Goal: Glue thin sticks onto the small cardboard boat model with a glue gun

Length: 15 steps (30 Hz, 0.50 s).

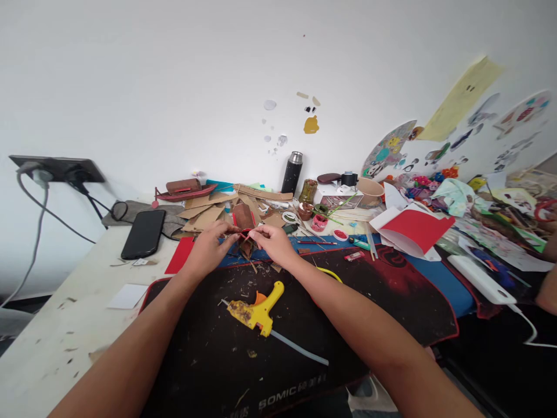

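Both of my hands meet over the far edge of the black mat, at a small red-and-brown model boat (244, 216) with a curved brown cover. My left hand (216, 244) pinches its red near end from the left. From the right, my right hand (272, 241) pinches at the same end, where thin red strips show between the fingertips. The fingers hide part of the model. Nearer to me on the mat lies a yellow hot glue gun (256, 310), its nozzle pointing left and a clear glue stick trailing from its back.
Cardboard pieces (209, 210) and a finished-looking model boat (185, 191) lie behind. A black flask (292, 173) stands by the wall. Paint pots (319, 222) and red paper (418, 231) are to the right, a phone (143, 234) left. Another person's arm (547, 293) shows far right.
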Motion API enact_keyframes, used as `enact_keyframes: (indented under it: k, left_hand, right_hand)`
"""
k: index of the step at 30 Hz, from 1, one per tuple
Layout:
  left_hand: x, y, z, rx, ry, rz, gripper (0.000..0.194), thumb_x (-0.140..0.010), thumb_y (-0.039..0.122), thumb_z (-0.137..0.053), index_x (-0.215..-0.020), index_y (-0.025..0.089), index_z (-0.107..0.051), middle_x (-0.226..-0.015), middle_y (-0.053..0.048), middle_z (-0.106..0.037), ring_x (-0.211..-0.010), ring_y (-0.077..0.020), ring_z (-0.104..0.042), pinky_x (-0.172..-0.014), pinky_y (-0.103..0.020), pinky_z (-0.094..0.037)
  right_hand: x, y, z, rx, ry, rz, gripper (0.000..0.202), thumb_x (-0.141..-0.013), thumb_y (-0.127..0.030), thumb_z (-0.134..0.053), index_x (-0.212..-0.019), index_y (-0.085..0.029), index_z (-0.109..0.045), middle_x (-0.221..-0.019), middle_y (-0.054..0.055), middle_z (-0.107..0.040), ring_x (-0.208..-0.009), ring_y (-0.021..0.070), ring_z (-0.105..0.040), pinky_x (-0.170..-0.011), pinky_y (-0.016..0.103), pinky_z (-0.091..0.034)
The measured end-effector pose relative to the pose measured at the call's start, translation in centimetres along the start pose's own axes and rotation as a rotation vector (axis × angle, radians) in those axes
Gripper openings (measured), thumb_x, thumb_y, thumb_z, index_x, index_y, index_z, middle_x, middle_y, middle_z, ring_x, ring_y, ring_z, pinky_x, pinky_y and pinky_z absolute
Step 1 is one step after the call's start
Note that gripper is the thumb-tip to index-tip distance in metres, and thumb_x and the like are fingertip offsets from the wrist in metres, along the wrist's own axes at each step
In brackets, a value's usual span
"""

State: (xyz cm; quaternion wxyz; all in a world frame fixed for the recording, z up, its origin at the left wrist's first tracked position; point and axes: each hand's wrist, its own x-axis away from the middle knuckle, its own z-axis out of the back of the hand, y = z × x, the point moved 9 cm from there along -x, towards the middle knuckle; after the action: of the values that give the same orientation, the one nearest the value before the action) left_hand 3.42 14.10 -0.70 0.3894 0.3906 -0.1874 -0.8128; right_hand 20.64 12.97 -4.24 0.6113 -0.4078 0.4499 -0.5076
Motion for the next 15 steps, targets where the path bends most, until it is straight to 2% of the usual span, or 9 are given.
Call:
enact_keyframes:
  k: [4, 15]
  left_hand:
    - [0.01, -0.53, -0.29, 0.009, 0.023, 0.057, 0.031, -0.096, 0.049, -0.058, -0.102, 0.022, -0.072, -0.101, -0.010, -0.075, -0.096, -0.0281, -0.068, -0.090, -0.042, -0.055]
    - [0.10, -0.69, -1.03, 0.031, 0.015, 0.096, 0.037, -0.094, 0.049, -0.060, -0.115, 0.020, -0.072, -0.106, -0.010, -0.077, -0.099, -0.0287, -0.070, -0.094, -0.044, -0.055]
  right_hand:
    - [-0.04, 0.14, 0.02, 0.000, 0.001, -0.010, 0.031, -0.092, -0.049, -0.067, -0.092, -0.019, -0.074, -0.059, -0.004, -0.056, -0.059, 0.0156, -0.053, -0.061, 0.027, -0.040]
    - [-0.09, 0.15, 0.06, 0.013, -0.001, 0.014, 0.029, -0.092, -0.046, -0.067, -0.092, -0.018, -0.075, -0.059, -0.004, -0.058, -0.058, 0.0149, -0.054, -0.060, 0.027, -0.040]
